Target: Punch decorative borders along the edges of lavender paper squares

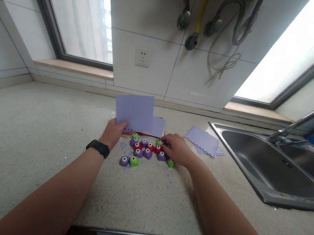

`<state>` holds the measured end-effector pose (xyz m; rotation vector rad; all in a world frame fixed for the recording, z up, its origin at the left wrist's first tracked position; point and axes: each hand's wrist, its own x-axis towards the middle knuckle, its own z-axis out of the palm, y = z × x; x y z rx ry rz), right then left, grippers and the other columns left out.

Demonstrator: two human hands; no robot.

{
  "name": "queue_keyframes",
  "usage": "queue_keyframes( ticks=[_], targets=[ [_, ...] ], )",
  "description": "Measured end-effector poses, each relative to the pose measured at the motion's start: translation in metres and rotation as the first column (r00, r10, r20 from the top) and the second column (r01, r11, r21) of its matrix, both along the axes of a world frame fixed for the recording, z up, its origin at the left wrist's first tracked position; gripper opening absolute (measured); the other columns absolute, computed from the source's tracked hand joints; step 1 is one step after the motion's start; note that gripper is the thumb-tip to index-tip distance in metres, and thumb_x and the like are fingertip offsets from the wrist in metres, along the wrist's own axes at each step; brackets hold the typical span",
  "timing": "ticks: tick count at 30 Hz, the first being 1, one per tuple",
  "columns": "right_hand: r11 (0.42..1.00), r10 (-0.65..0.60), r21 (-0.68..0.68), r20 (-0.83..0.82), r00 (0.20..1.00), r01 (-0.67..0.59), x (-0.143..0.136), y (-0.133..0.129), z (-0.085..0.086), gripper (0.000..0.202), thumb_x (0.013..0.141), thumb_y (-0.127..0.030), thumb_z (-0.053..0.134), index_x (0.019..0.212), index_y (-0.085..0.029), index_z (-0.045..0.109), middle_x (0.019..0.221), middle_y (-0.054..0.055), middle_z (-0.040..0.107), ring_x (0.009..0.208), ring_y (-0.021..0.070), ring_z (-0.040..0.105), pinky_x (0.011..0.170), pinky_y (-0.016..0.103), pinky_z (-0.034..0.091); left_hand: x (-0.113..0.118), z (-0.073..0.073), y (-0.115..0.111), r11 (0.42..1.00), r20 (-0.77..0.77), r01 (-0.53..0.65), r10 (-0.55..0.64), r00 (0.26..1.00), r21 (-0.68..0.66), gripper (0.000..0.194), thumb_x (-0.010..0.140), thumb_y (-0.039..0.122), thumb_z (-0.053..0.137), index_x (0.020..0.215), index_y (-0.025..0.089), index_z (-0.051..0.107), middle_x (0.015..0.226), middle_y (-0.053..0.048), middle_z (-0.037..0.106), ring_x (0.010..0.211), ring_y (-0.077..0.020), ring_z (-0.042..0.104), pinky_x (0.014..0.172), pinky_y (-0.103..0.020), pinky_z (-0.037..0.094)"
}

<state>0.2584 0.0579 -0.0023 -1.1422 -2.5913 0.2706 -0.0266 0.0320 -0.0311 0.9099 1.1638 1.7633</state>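
A rectangular lilac paper sheet (pixel 134 110), pinched by the left hand (pixel 115 132), is near the back edge of the speckled grey surface (pixel 42 129). The right hand (pixel 175 147) hides some rounded purple, red and green plastic punches (pixel 148 154); whether it grips one, I cannot tell.

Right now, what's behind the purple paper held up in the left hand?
Another purple sheet peeks out on the right, behind the held-up paper in the left hand. The rest back there is covered, so I can't tell.
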Motion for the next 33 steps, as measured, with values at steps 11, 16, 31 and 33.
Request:
queue_keyframes(
  ticks=[11, 16, 31, 33],
  targets=[
    [0.974, 0.198, -0.106, -0.01, 0.98, -0.198, -0.005, -0.011, 0.005, 0.04, 0.086, -0.013, 0.063, 0.123, -0.021, 0.074, 0.114, 0.011, 0.074, 0.112, 0.0297, 0.06, 0.101, 0.045, 0.045, 0.001, 0.001, -0.002, 1.0, -0.021, 0.012, -0.012, 1.0, -0.001, 0.027, 0.076, 0.022, 0.079, 0.101, 0.012, 0.074, 0.097, -0.007, 0.078, 0.07, -0.0169, 0.071, 0.057, -0.03, 0.066],
    [0.969, 0.201, -0.139, -0.055, 0.978, -0.207, -0.007, -0.009, 0.001, 0.035, 0.085, -0.013, 0.068, 0.118, -0.022, 0.076, 0.113, 0.01, 0.077, 0.112, 0.028, 0.065, 0.1, 0.043, 0.048, 0.003, 0.002, -0.004, 0.999, -0.019, 0.047, -0.047, 0.999, -0.007, 0.03, 0.075, 0.025, 0.081, 0.101, 0.012, 0.075, 0.097, -0.007, 0.078, 0.07, -0.0179, 0.071, 0.057, -0.032, 0.066],
    [0.809, -0.313, -0.495, -0.819, 0.481, -0.316, -0.003, 0.007, -0.004, 0.038, 0.079, -0.036, 0.086, 0.109, -0.024, 0.067, 0.086, 0.0, 0.072, 0.077, 0.0173, 0.072, 0.07, 0.032, 0.056, 0.007, 0.003, -0.011, 0.986, -0.043, 0.162, -0.163, 0.986, -0.03, 0.038, 0.072, 0.03, 0.087, 0.104, 0.011, 0.077, 0.099, -0.008, 0.079, 0.071, -0.0199, 0.071, 0.049, -0.03, 0.061],
    [0.762, -0.387, -0.523, -0.84, 0.38, -0.381, -0.006, 0.006, -0.003, 0.04, 0.074, -0.034, 0.09, 0.105, -0.024, 0.068, 0.086, 0.0, 0.074, 0.077, 0.0154, 0.072, 0.072, 0.03, 0.056, 0.007, 0.002, -0.012, 0.983, -0.045, 0.182, -0.183, 0.982, -0.032, 0.037, 0.072, 0.03, 0.087, 0.101, 0.011, 0.077, 0.096, -0.008, 0.079, 0.068, -0.0192, 0.07, 0.049, -0.029, 0.06]
  ],
)
